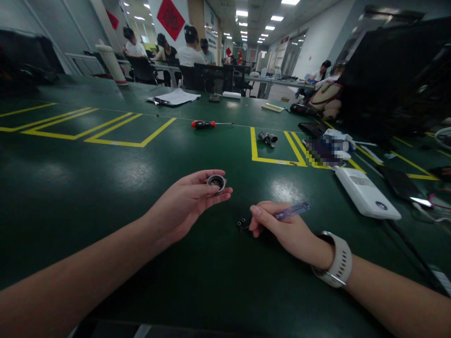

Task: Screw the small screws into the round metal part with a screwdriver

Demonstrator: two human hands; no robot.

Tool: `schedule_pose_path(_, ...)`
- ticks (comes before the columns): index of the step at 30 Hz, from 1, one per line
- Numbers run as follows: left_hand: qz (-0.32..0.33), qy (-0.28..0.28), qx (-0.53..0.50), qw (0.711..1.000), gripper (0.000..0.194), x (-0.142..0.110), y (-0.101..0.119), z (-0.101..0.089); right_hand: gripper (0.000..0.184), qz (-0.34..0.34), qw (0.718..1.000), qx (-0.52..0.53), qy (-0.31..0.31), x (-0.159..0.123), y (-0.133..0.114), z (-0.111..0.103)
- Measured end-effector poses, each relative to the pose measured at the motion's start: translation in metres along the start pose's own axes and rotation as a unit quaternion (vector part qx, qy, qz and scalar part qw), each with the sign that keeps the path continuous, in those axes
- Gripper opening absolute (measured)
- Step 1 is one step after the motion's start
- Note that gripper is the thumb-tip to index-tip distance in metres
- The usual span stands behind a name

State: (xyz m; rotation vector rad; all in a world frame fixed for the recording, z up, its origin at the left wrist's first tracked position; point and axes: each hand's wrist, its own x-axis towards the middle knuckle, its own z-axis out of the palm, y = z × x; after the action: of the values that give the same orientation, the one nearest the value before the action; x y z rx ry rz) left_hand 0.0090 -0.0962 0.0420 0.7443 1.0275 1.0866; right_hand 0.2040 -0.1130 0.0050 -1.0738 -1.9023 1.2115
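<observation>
My left hand [190, 197] is closed on a round grey metal part [216, 183] with a dark hollow centre, the thumb lying over its rim. My right hand [276, 223] grips a small screwdriver [293, 211] whose translucent bluish-purple handle sticks out behind the fingers. Just left of the right fingertips, several small black screws [241, 222] stand on the green table [183, 291]. The screwdriver's tip is close to these pieces; whether it touches one I cannot tell.
Farther back lie a red-and-black screwdriver [203, 124] and a dark metal fitting [268, 139] inside a yellow-taped box. At right are a white power bank [366, 192] with a cable and a black phone-like device [405, 185]. Papers [176, 96] and a tumbler [111, 65] stand toward the far edge.
</observation>
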Motion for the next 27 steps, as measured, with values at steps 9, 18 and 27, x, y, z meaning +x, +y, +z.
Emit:
schedule_pose_path(9, 0.001, -0.006, 0.008, 1.0, 0.028, 0.0, -0.002, -0.003, 0.036, -0.076, 0.996, -0.053, -0.015, 0.001, -0.002, 0.002)
schedule_pose_path(18, 0.0, -0.005, 0.021, 1.0, 0.027, -0.001, -0.004, -0.001, 0.036, -0.08, 0.99, -0.114, 0.02, -0.002, 0.001, 0.012)
schedule_pose_path(27, 0.003, -0.001, 0.043, 0.999, 0.03, -0.003, -0.008, -0.001, 0.033, -0.153, 0.984, -0.07, 0.061, -0.008, -0.014, 0.011)
